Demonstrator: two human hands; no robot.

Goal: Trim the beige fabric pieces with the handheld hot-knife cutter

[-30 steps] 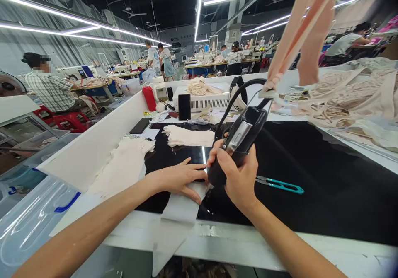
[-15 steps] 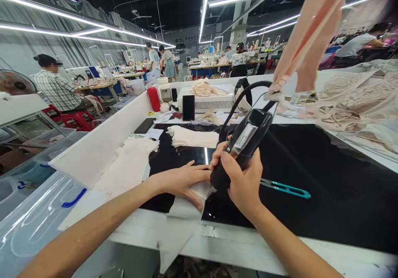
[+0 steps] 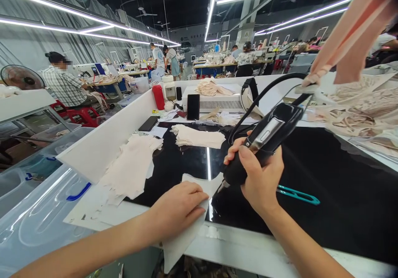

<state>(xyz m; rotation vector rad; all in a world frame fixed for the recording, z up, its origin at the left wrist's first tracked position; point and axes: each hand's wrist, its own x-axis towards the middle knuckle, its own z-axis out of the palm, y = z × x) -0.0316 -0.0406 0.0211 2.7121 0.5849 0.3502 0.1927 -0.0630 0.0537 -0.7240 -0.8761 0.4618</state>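
Observation:
A black handheld tool (image 3: 264, 139) with a silver plate and a cable is gripped in my right hand (image 3: 259, 172), tilted, its metal tip pointing down left. My left hand (image 3: 178, 207) is closed on a pale fabric piece (image 3: 183, 247) that lies over the black glossy surface and hangs past the table's front edge. The tool's tip is beside the upper right corner of this piece. Two piles of cream fabric, one at the left (image 3: 132, 166) and one further back (image 3: 199, 137), lie on the table.
Teal snips (image 3: 298, 195) lie right of my right hand. At the back are a standing phone (image 3: 193, 107), a red container (image 3: 158, 97) and a white box (image 3: 214, 103). Pink fabric strips (image 3: 351, 42) hang at the upper right. A person in a checked shirt (image 3: 65, 86) sits at the left.
The tool and my right hand have moved right, off the fabric. My left hand has drawn its fingers together and shifted toward the front edge, and more of the fabric's far end shows.

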